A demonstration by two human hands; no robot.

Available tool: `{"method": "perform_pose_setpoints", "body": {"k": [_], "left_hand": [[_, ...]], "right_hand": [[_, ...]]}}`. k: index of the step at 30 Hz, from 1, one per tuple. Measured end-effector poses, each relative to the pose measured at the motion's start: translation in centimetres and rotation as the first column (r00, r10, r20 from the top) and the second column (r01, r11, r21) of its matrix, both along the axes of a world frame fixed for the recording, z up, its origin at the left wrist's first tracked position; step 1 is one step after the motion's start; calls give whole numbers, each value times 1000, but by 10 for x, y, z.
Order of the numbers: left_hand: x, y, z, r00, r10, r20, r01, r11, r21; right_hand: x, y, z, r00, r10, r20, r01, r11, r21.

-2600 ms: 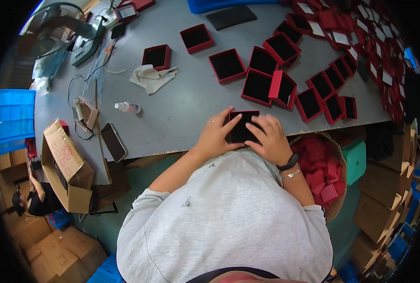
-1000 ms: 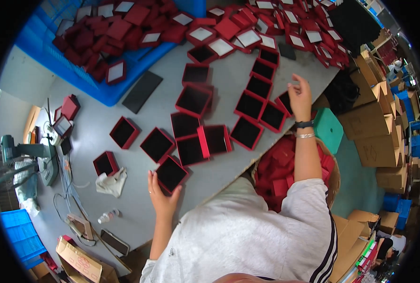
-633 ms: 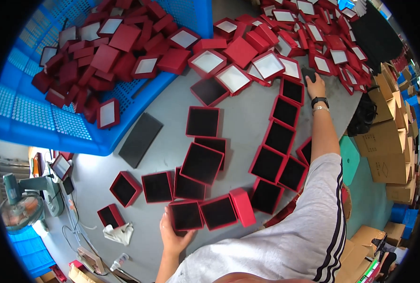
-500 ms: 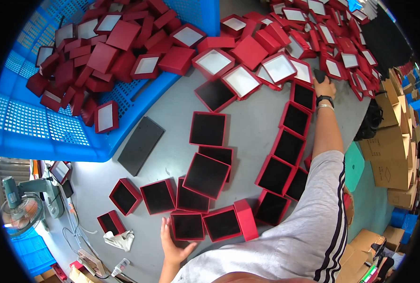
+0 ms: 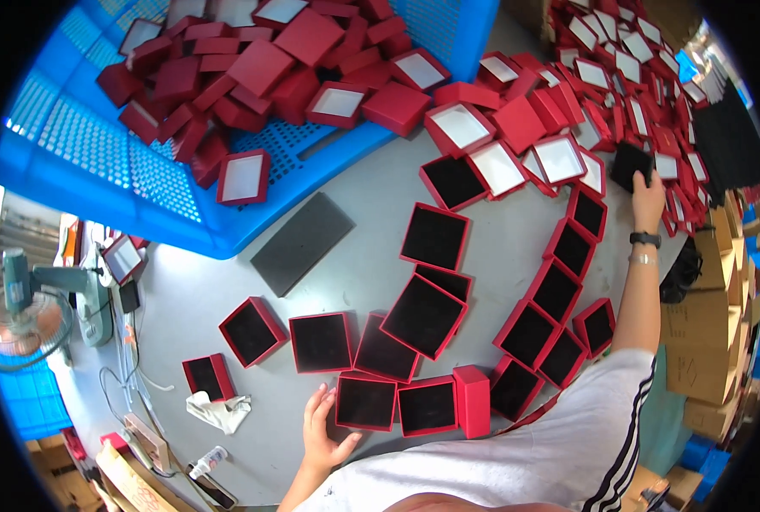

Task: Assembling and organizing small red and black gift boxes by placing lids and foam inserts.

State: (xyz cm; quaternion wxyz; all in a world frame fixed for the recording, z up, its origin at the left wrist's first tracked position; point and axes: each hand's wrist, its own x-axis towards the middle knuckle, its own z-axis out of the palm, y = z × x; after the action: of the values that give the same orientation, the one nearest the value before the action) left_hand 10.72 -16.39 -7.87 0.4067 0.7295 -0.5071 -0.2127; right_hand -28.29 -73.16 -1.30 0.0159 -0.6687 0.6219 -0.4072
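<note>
At the far right of the table, my right hand [image 5: 648,203] is closed on a square black foam pad [image 5: 631,165], beside the heap of red boxes. My left hand [image 5: 323,439] rests near the front edge, fingers spread and empty, next to a red box with a black pad inside [image 5: 366,403]. To the right of that box are another black-padded box [image 5: 427,406] and a red box standing on its side [image 5: 474,403]. More black-padded boxes form a curved row [image 5: 556,290] along my right arm. A box [image 5: 425,316] in the middle lies tilted over others.
A blue plastic crate [image 5: 183,218] full of red boxes stands at the far left. White-lined boxes [image 5: 557,160] and a large heap lie at the back right. A dark grey foam block [image 5: 303,243], white cloth [image 5: 218,413], small bottle [image 5: 209,462] and fan [image 5: 30,311] are leftward.
My right hand has lifted the black pad, which now shows its broad face. The view has shifted, so the table things appear lower and farther right. My left hand stays beside the same box.
</note>
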Motion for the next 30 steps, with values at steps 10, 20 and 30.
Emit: {"method": "perform_pose_setpoints", "body": {"k": [10, 20, 30], "left_hand": [[-1, 1, -1, 999, 31, -38, -34, 995, -94], [-5, 9, -3, 998, 46, -44, -51, 993, -102], [-7, 35, 5, 556, 139, -820, -398, 910, -116]], "right_hand": [[296, 71, -18, 552, 815, -174, -722, 572, 388], [295, 51, -46, 755, 653, 57, -586, 633, 506], [254, 278, 88, 328, 944, 36, -943, 326, 63]]}}
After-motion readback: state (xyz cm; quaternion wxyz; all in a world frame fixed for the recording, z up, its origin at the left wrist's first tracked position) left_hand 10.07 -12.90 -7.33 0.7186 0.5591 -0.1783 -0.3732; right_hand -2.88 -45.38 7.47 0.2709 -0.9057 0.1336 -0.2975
